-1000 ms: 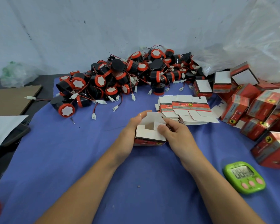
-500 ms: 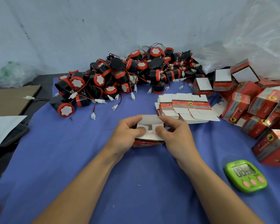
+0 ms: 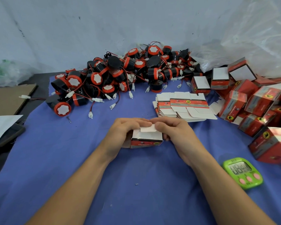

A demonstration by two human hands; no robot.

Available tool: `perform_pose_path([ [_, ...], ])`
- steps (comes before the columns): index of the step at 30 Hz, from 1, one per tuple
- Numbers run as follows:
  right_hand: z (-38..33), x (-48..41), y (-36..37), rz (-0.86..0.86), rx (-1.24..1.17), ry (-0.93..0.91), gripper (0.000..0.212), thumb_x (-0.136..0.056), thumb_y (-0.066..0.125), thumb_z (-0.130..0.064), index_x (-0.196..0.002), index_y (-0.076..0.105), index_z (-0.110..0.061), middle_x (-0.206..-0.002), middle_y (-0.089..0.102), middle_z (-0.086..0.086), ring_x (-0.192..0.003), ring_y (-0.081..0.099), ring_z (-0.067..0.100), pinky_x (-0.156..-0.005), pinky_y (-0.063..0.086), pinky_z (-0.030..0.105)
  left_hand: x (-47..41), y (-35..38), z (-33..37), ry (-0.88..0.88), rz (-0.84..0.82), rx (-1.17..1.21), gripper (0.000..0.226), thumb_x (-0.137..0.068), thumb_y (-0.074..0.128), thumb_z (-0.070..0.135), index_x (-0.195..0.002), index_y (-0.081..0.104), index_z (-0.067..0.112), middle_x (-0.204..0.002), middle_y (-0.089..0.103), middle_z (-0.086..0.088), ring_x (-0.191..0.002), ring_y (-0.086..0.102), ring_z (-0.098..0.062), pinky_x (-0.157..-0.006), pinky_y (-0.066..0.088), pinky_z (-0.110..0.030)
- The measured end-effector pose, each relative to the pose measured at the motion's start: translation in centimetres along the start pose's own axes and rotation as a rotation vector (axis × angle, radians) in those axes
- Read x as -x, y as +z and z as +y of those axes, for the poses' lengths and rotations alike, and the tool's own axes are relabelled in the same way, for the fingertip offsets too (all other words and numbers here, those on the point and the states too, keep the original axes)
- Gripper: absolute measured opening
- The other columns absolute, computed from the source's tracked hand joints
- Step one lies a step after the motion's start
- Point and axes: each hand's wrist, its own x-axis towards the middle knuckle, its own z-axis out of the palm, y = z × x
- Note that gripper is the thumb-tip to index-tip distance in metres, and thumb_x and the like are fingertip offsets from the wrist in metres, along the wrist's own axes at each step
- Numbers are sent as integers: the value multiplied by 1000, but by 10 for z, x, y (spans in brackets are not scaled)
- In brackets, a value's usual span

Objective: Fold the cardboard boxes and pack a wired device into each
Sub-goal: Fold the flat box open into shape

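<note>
A small red and white cardboard box (image 3: 146, 138) stands on the blue cloth (image 3: 71, 159) in the middle, its white end flaps folded down on top. My left hand (image 3: 123, 132) grips its left side, fingers curled over the top flap. My right hand (image 3: 175, 132) holds its right side, with the thumb pressing the flap. A stack of flat unfolded boxes (image 3: 182, 106) lies just behind. A big pile of black and red wired devices (image 3: 120, 75) with white plugs fills the back of the table.
Folded red boxes (image 3: 258, 104) are heaped at the right. A green digital timer (image 3: 242, 172) lies at the front right. Clear plastic bags (image 3: 250, 38) sit at the back right, brown cardboard (image 3: 8, 99) and white paper (image 3: 2, 125) at the left edge.
The box's open end flaps have been folded down flat. Both hands moved over the top of the box and now press the last flap shut.
</note>
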Motion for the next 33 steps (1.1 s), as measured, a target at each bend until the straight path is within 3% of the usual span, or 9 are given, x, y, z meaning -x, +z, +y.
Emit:
perform_pose_path([
  [2,1,2,4,17,11,-13,25,-92,67,-10,-96,84,-28,-86,78,-8,-73,66,1,-67,51,16,-1,2,-3,18,53,-71,21,-95,66,8,-94,85,18,-107,79,4,-91,75,-10,-69,58,-21],
  [5,3,3,9,151,124,1,27,-89,70,-8,-95,82,-32,-91,80,-5,-88,74,14,-78,60,34,-4,4,-7,34,136,-132,32,-89,72,-2,-86,84,28,-95,80,3,-85,76,-13,-71,59,-24],
  [9,3,5,18,264,475,-116,23,-85,72,-17,-89,77,-40,-77,72,-27,-67,65,-1,-57,45,10,-5,11,-14,161,311,-295,43,-79,74,-7,-79,83,35,-86,79,11,-81,74,-8,-69,58,-21],
  [11,3,5,19,282,549,-140,24,-84,72,-20,-86,74,-44,-79,71,-30,-70,65,0,-58,44,9,-5,14,-16,182,349,-340,41,-79,73,-4,-81,82,36,-86,78,14,-82,73,-6,-68,57,-20],
  [15,4,6,19,294,547,-106,20,-84,73,-23,-93,76,-41,-81,72,-28,-72,68,3,-63,55,21,-2,14,-11,204,327,-285,31,-85,69,8,-98,81,33,-96,79,14,-93,73,-6,-79,60,-23],
  [18,2,7,19,332,625,-117,19,-85,74,-29,-98,76,-42,-76,70,-24,-73,66,1,-60,48,11,-1,12,-8,125,247,-160,33,-74,66,16,-100,83,28,-101,80,7,-95,75,-14,-81,62,-30],
  [24,-4,9,26,424,862,-74,23,-82,69,-43,-105,74,-45,-73,62,-17,-78,61,12,-73,51,30,-2,14,-11,150,302,-277,51,-77,61,-12,-94,82,32,-94,79,13,-90,74,-8,-72,60,-25],
  [30,-5,11,21,318,600,-98,5,-86,72,-32,-86,77,-33,-72,70,-17,-72,64,5,-65,52,24,0,19,-9,171,387,-196,31,-74,63,10,-85,83,31,-89,80,8,-85,75,-10,-68,59,-22],
  [33,-9,11,16,234,402,-60,20,-88,65,-34,-76,73,-21,-58,61,-11,-56,49,6,-55,41,26,1,18,-4,162,366,-5,26,-76,62,19,-88,84,22,-92,80,-4,-88,77,-18,-70,59,-24],
])
